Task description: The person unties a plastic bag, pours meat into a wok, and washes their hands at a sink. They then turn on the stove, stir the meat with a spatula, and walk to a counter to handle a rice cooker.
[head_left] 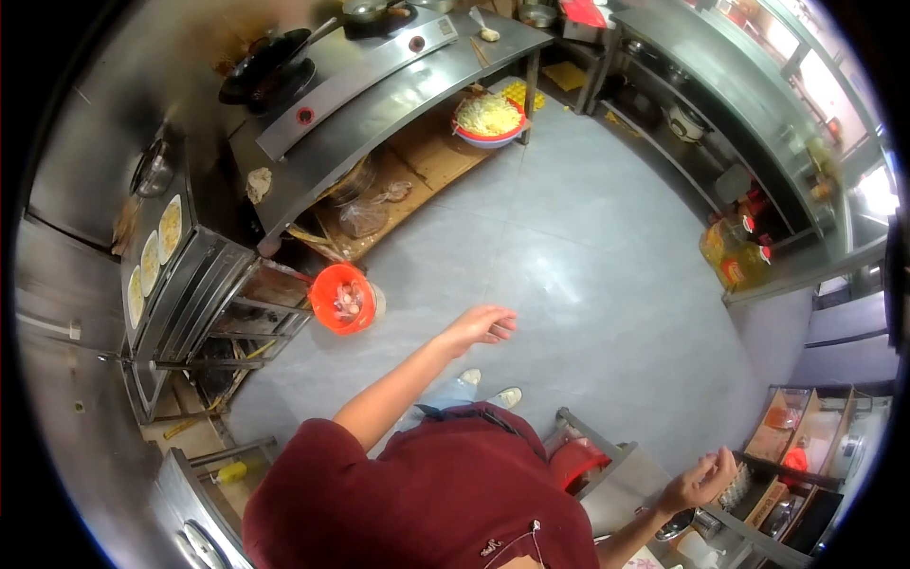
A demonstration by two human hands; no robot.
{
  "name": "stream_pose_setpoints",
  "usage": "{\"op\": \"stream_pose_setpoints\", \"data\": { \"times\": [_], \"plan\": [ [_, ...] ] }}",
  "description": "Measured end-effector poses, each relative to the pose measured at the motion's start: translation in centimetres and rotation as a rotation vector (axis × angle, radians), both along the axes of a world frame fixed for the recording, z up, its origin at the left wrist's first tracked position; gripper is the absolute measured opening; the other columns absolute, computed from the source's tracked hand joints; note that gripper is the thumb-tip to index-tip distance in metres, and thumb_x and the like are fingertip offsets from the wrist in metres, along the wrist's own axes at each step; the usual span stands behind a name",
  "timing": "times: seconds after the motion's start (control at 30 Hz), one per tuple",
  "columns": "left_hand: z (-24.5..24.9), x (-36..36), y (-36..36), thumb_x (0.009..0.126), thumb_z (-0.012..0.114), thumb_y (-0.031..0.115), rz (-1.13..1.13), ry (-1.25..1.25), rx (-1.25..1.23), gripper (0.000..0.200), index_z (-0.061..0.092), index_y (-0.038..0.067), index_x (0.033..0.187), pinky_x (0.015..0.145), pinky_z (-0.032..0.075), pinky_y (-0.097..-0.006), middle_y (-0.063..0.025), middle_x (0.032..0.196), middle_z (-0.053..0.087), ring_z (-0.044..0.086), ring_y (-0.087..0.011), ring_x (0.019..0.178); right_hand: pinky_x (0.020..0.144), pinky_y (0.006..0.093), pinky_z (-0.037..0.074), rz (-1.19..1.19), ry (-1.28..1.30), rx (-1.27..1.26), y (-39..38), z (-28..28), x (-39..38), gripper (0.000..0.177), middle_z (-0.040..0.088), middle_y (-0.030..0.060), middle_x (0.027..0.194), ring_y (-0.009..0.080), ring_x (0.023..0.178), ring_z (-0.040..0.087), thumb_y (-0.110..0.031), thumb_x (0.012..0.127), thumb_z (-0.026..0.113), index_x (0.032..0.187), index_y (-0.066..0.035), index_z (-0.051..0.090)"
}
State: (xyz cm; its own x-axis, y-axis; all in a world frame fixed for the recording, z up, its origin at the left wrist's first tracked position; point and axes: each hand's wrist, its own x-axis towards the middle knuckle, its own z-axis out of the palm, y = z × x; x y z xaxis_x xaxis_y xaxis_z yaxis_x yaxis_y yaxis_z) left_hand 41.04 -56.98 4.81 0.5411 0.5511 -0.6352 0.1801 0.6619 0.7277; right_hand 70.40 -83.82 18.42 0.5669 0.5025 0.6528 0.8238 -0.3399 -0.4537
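Observation:
My left hand [482, 327] hangs in front of my body above the grey floor, palm downward, fingers loosely stretched and slightly bent. It touches nothing. My right hand [703, 479] is raised out to the right with its fingers apart and half curled. No object shows in it. Just beside and below the right hand, in this view, are sectioned trays [796, 431] of utensils and small goods. A metal bowl [677, 523] lies near the right wrist.
An orange bucket [341, 299] stands on the floor at left. A red basin [488, 116] of pale shreds sits on the lower shelf. Stoves [355, 81] line the back counter. Filled plates [170, 229] rest at far left. Oil bottles [746, 266] stand by the right shelving [682, 133].

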Motion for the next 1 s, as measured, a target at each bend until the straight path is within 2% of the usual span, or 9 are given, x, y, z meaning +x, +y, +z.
{"op": "stream_pose_setpoints", "data": {
  "times": [0.17, 0.27, 0.37, 0.67, 0.8, 1.0],
  "plan": [
    [-0.6, -0.4, -0.2, 0.087, 0.045, 0.032, 0.024, -0.012, 0.009, 0.031, 0.053, 0.009, 0.106, 0.071, 0.043, -0.0238, -0.0015, 0.095, 0.056, 0.053, -0.0093, 0.082, 0.061, 0.0245, 0.042, 0.04, 0.014, 0.007, 0.6, -1.1, 0.2, 0.023, 0.048, 0.0131, 0.099, 0.0168, 0.075, 0.049, -0.002, 0.085, 0.039, 0.104, 0.006, 0.049],
    [-0.4, -0.7, -0.3, 0.085, 0.045, 0.032, 0.074, -0.023, 0.031, 0.031, 0.055, 0.009, 0.103, 0.072, 0.043, -0.0268, -0.0034, 0.096, 0.057, 0.054, -0.0131, 0.082, 0.06, 0.0247, 0.042, 0.076, 0.015, -0.01, 1.5, -1.5, 0.2, 0.021, 0.049, 0.0135, 0.099, 0.017, 0.073, 0.05, -0.002, 0.086, 0.04, 0.103, 0.006, 0.05],
    [0.0, -1.8, -0.7, 0.087, 0.044, 0.032, 0.109, -0.024, 0.01, 0.031, 0.053, 0.009, 0.107, 0.072, 0.043, -0.0237, -0.0012, 0.096, 0.056, 0.053, -0.0094, 0.083, 0.059, 0.0246, 0.043, 0.125, 0.013, -0.022, 2.7, -1.7, 0.1, 0.02, 0.049, 0.0137, 0.099, 0.0173, 0.07, 0.051, -0.003, 0.086, 0.041, 0.102, 0.006, 0.05],
    [-0.7, -4.0, -2.7, 0.087, 0.046, 0.029, 0.276, -0.046, -0.067, 0.028, 0.054, 0.008, 0.104, 0.071, 0.044, -0.0247, -0.0016, 0.092, 0.056, 0.054, -0.0102, 0.08, 0.062, 0.0263, 0.044, 0.258, 0.058, 0.028, 5.4, -2.0, 0.5, 0.021, 0.049, 0.0151, 0.097, 0.0188, 0.075, 0.05, 0.003, 0.081, 0.042, 0.099, 0.007, 0.052],
    [-0.6, -2.4, -2.1, 0.086, 0.047, 0.029, 0.233, -0.033, -0.075, 0.027, 0.055, 0.008, 0.101, 0.07, 0.044, -0.025, -0.0021, 0.089, 0.057, 0.054, -0.0105, 0.078, 0.064, 0.0282, 0.043, 0.207, 0.032, 0.017, 5.5, -0.9, 0.1, 0.02, 0.051, 0.016, 0.092, 0.0219, 0.075, 0.051, 0.007, 0.077, 0.045, 0.095, 0.005, 0.053],
    [0.1, 0.6, -1.1, 0.086, 0.046, 0.028, 0.139, -0.03, -0.053, 0.027, 0.055, 0.008, 0.101, 0.071, 0.043, -0.0248, -0.0027, 0.09, 0.057, 0.054, -0.0104, 0.078, 0.061, 0.0274, 0.042, 0.153, 0.005, 0.023, 3.7, -0.7, 0.9, 0.02, 0.052, 0.0158, 0.09, 0.0217, 0.073, 0.05, 0.009, 0.075, 0.046, 0.093, 0.004, 0.053]
  ]
}}
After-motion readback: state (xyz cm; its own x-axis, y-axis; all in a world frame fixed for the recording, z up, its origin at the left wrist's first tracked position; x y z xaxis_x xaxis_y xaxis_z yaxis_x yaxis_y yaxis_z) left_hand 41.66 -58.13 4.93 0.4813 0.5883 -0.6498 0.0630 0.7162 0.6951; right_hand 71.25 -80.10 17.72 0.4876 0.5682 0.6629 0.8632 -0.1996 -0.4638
